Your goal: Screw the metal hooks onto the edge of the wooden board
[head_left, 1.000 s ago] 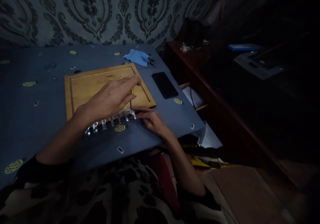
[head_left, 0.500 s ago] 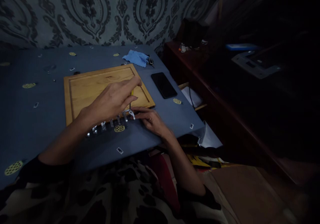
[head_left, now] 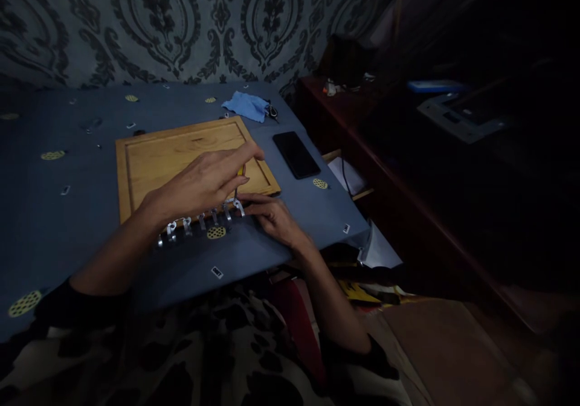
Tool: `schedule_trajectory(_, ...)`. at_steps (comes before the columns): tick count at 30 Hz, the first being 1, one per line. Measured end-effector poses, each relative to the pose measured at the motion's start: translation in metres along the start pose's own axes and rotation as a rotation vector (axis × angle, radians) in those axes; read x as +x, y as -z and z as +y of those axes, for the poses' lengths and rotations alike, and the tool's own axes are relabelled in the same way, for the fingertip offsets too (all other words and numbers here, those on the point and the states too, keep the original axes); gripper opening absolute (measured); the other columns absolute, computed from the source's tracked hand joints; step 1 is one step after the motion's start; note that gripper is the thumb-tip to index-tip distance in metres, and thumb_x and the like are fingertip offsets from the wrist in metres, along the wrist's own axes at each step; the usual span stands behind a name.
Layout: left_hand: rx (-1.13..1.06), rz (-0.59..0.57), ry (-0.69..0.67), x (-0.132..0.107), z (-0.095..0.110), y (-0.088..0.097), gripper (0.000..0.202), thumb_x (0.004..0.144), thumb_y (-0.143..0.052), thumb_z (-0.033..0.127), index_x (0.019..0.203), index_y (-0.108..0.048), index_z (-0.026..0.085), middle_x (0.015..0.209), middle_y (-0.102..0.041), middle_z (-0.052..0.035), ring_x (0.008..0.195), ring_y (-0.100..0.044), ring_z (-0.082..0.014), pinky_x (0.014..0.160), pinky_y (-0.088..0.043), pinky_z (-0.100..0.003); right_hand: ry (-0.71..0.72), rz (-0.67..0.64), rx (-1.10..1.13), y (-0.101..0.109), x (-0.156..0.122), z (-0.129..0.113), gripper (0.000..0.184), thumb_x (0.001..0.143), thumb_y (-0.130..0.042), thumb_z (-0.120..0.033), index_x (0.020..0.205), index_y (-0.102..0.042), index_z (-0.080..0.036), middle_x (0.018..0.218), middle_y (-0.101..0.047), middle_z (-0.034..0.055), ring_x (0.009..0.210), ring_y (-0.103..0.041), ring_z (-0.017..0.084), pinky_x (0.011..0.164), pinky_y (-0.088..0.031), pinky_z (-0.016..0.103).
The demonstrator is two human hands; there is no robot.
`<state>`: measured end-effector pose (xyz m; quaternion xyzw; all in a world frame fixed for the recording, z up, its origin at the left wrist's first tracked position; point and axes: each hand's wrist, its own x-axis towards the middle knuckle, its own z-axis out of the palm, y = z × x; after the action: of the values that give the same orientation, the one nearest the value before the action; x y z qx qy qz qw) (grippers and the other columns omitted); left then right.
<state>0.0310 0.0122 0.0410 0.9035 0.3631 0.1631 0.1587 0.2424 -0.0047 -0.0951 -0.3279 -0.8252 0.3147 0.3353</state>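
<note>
My left hand (head_left: 199,179) reaches across a wooden board (head_left: 158,152) with its fingers closed round a screwdriver (head_left: 240,171), which has a yellow handle. The screwdriver stands upright, its thin shaft pointing down at the end of a row of shiny metal hooks (head_left: 227,211) along the board's near edge. At the right end of that row, my right hand (head_left: 277,222) has its thumb and fingers on the last hook, by the board's edge. Dim light and the fingers hide the exact contact of the screwdriver tip.
A black phone (head_left: 296,154) lies right of the board on the blue patterned cloth (head_left: 81,212). Behind it is a crumpled light-blue cloth (head_left: 247,105) with a dark keyring-like item. A dark red wooden edge (head_left: 362,140) and an open drawer (head_left: 347,173) lie to the right.
My left hand has turned slightly on the screwdriver, its index finger shifting a little to the right. My right hand and the hooks stay in place.
</note>
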Motion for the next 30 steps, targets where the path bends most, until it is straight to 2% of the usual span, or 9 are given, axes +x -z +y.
schedule_trajectory(3,-0.007,0.006,-0.012,-0.001,-0.001,-0.001,0.038,0.100,-0.045,0.019,0.139,-0.048,0.018,0.114,-0.069,-0.0069,0.100,-0.067,-0.0205,0.089,-0.050,-0.031,-0.004,0.004,0.003,0.000,0.000,-0.001,0.060,0.074,-0.047,0.007,0.108,-0.081,-0.028,0.139,-0.070,0.0012,0.125,-0.069,0.021,0.109,-0.054,0.042)
schedule_trajectory(6,-0.003,0.018,-0.032,-0.002,-0.003,-0.002,0.040,0.100,-0.045,0.018,0.139,-0.047,0.020,0.112,-0.068,-0.0068,0.100,-0.067,-0.0209,0.086,-0.050,-0.032,-0.004,0.002,0.003,-0.001,0.001,0.000,0.061,0.072,-0.045,0.008,0.106,-0.081,-0.028,0.138,-0.071,0.0008,0.124,-0.070,0.020,0.108,-0.055,0.040)
schedule_trajectory(12,-0.019,0.000,-0.073,-0.002,-0.009,-0.003,0.043,0.099,-0.045,0.017,0.141,-0.048,0.024,0.098,-0.067,-0.0035,0.087,-0.065,-0.0189,0.075,-0.048,-0.029,0.041,0.004,0.008,-0.001,0.002,0.001,0.058,0.072,-0.044,0.007,0.105,-0.081,-0.023,0.138,-0.071,0.0057,0.124,-0.070,0.021,0.109,-0.054,0.041)
schedule_trajectory(17,-0.045,0.001,-0.111,-0.002,-0.016,-0.004,0.043,0.101,-0.046,0.020,0.143,-0.046,0.028,0.100,-0.067,-0.0030,0.085,-0.064,-0.0176,0.074,-0.046,-0.028,0.026,0.005,0.004,0.000,0.002,-0.002,0.061,0.074,-0.043,0.008,0.105,-0.081,-0.027,0.136,-0.072,0.0020,0.126,-0.069,0.020,0.110,-0.053,0.041)
schedule_trajectory(22,-0.004,0.015,-0.058,-0.004,-0.012,-0.005,0.052,0.100,-0.047,0.021,0.152,-0.039,0.027,0.099,-0.067,-0.0044,0.074,-0.061,-0.0171,0.071,-0.046,-0.029,0.017,0.001,0.009,0.000,0.003,-0.001,0.061,0.074,-0.044,0.009,0.105,-0.082,-0.028,0.136,-0.072,0.0004,0.128,-0.068,0.019,0.111,-0.053,0.041)
schedule_trajectory(26,-0.044,0.135,0.000,-0.006,-0.014,-0.011,0.062,0.095,-0.058,0.025,0.153,-0.035,0.022,0.106,-0.066,-0.0064,0.072,-0.061,-0.0162,0.068,-0.047,-0.029,0.030,0.004,0.013,-0.002,0.003,0.001,0.060,0.075,-0.044,0.008,0.106,-0.082,-0.027,0.136,-0.072,0.0011,0.126,-0.068,0.019,0.111,-0.052,0.038)
schedule_trajectory(30,-0.119,0.248,-0.011,-0.005,-0.020,-0.018,0.040,0.092,-0.065,0.028,0.130,-0.055,0.020,0.104,-0.067,-0.0053,0.082,-0.066,-0.0173,0.070,-0.049,-0.027,0.028,0.006,0.009,-0.002,0.003,0.002,0.058,0.078,-0.045,0.007,0.106,-0.082,-0.028,0.136,-0.072,0.0015,0.127,-0.068,0.020,0.111,-0.052,0.039)
